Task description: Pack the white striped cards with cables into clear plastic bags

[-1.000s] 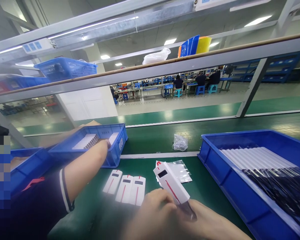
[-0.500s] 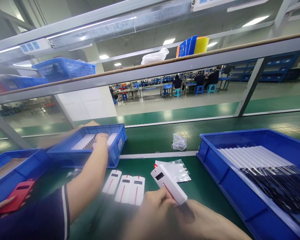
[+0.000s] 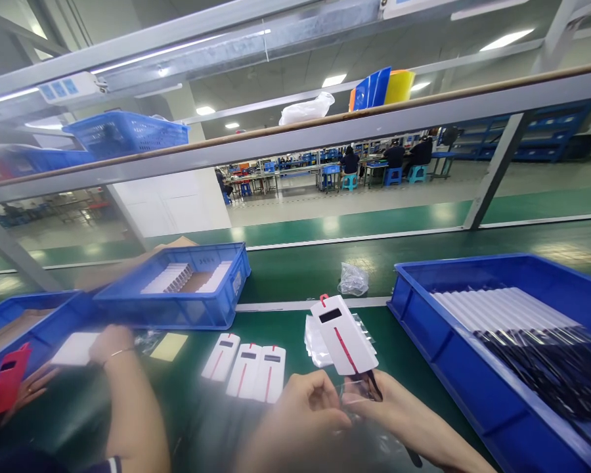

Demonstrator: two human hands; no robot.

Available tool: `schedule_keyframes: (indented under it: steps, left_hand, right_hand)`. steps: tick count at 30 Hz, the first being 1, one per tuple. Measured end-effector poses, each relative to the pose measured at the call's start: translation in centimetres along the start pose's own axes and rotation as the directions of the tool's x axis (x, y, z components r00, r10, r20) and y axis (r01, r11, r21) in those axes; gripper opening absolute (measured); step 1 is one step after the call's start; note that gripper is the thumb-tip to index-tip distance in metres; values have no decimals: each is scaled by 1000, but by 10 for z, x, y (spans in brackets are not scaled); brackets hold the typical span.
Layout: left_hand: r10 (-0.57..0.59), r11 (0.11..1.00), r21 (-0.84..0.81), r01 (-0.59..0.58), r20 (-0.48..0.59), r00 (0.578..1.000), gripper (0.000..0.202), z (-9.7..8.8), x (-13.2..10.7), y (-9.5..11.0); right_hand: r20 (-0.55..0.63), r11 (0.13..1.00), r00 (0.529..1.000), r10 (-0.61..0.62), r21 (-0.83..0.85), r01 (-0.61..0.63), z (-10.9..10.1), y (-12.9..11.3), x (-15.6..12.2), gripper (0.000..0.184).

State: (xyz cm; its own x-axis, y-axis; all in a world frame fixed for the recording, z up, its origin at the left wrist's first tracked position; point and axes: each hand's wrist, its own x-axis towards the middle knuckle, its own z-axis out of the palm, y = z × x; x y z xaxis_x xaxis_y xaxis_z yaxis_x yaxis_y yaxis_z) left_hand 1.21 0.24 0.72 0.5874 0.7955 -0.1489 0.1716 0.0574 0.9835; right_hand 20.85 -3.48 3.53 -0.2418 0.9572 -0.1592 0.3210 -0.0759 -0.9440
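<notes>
White device point(image 3: 345, 336), red stripe | left hand point(image 3: 303, 410), right hand point(image 3: 398, 410) pinch clear bag point(image 3: 357, 389) at its base

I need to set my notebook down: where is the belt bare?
Bare belt lies between the small blue bin and the crumpled bag, and from that bag to the large blue bin. Crowded in front: three white devices, a yellow card, left hand and right hand gripping a white device and clear bag.

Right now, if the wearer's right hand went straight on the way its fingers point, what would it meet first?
Probably the left hand: the right hand points up-left past the lower end of the white device it holds, with the left fingertips just beyond. Depth between them is unclear.
</notes>
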Motion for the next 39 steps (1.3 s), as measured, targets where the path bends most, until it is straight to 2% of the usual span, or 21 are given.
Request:
schedule_keyframes:
  steps: [3,7,9,12,19,25,28,32,35,39]
  left_hand:
    - [-8,996,-92,10,19,1000,23,-1,1,-3]
    - [38,988,-150,-34,24,999,38,-3,2,-4]
    - [63,988,-143,-60,18,998,44,-4,3,-4]
    - [41,990,-138,-37,22,999,49,-3,2,-2]
    - [30,998,-62,-28,34,999,57,1,2,-8]
    - [131,991,-31,-130,18,991,63,0,2,-11]
    - [124,991,-61,-121,44,991,61,4,3,-9]
    - [111,986,-130,-102,64,992,59,7,4,-11]
    - [104,990,-96,-101,29,994,55,4,3,-9]
    - [110,994,30,-108,-55,992,45,1,2,-1]
  right_hand:
    - [-12,1000,1000,-7,5,7,-1,2,0,24]
    - [3,1000,1000,-13,22,12,-1,2,-2,31]
    - [16,998,999,-32,49,31,-1,2,-3,34]
    - [25,996,998,-63,68,61,0,1,-3,38]
    - [-54,998,998,-34,42,36,1,0,4,50]
    - [-40,999,998,-43,28,44,0,-1,-1,44]
    - [-7,998,998,-56,28,56,3,-2,-2,43]
    - [-40,999,998,-38,21,39,4,-3,0,39]
    - [-42,999,999,-25,25,26,1,-5,1,32]
    - [33,1000,999,5,26,-6,3,-6,-2,19]
